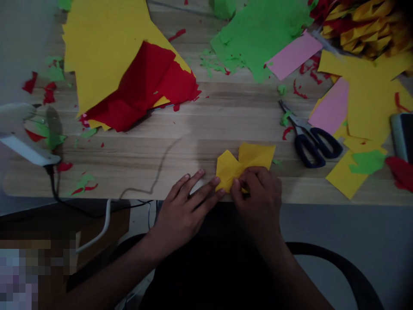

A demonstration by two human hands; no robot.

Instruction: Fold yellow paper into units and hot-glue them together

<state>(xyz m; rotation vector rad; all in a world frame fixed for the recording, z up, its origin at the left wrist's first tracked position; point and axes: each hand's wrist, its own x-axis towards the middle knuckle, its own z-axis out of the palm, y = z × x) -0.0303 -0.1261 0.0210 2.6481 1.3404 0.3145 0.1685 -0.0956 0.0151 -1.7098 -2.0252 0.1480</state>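
Observation:
A small piece of folded yellow paper (227, 165) lies near the front edge of the wooden table, one part with cut corners and a wider flap at the right. My right hand (260, 196) pinches it low in the middle, thumb and fingers pressed together and hiding part of it. Fingers spread, my left hand (190, 202) rests on the table edge, and its nearest fingertips touch the paper's left side. To the right lie scissors (309, 135) with dark handles, their blades slightly apart.
Large yellow sheets (106, 51) with crumpled red paper (135, 94) lie back left. Green paper (258, 38), pink strips (295, 56) and a pile of folded yellow pieces (371, 26) occupy the back right. A white glue gun (29, 148) with a black cord stands at left. Scraps are scattered about.

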